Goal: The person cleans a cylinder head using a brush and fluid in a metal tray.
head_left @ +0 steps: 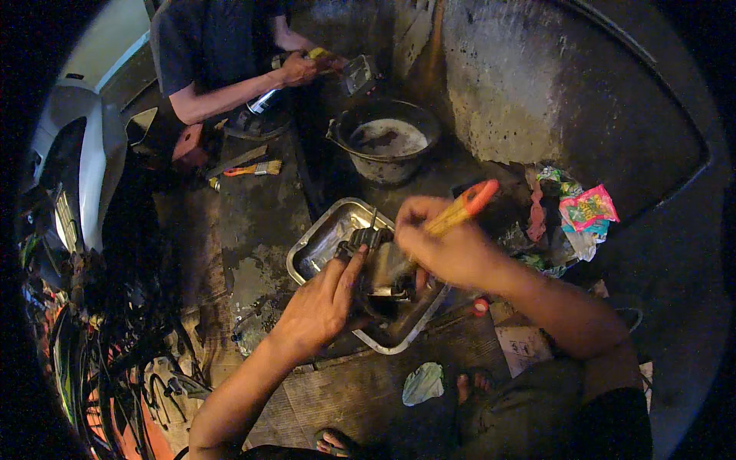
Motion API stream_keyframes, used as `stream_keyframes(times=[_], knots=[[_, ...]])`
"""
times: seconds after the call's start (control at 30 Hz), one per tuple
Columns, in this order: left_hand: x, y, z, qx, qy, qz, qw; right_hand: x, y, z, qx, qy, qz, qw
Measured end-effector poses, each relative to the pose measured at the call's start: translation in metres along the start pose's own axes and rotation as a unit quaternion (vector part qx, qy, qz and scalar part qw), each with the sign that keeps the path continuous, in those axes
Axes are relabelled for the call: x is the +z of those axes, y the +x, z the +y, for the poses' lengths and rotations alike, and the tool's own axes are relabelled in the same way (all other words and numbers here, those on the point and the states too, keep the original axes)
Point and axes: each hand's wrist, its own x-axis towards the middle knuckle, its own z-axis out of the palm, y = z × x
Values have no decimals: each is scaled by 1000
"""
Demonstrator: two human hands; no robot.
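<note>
My left hand is closed round a dark, greasy metal machine part, its fingers along the part's left side. The part is held over a rectangular metal tray, and its exact kind is hard to make out. In my right hand is a brush with a yellow and orange handle, gripped just above the part. The handle points up and to the right. Blur and my fingers partly hide the bristles, which point down toward the part.
Across from me, a co-worker's hand is near a spray can and a square metal piece. A black bucket holds cloudy liquid. Another paintbrush lies on a dark board. Wrappers lie right; motorcycle bodywork stands left.
</note>
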Motion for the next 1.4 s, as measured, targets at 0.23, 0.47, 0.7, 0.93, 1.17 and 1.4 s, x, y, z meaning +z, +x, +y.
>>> stream_keyframes(times=[0.23, 0.47, 0.7, 0.93, 1.17, 1.4], knots=[[2, 0, 1, -7, -7, 2, 1000, -1, -2, -15, 34, -55, -12, 998], [-1, 1, 3, -34, -16, -14, 999, -11, 12, -7, 50, -44, 23, 998], [5, -3, -2, -20, -43, 25, 999, 13, -15, -11, 11, -7, -111, 994], [-1, -2, 0, -18, -19, -10, 1000, -4, 0, -4, -7, -60, 8, 998], [-1, 1, 3, -34, -15, -40, 999, -2, 4, -10, 20, -82, 66, 994], [-5, 5, 6, -25, 2, -43, 999, -6, 8, 0, -1, -62, 59, 996]])
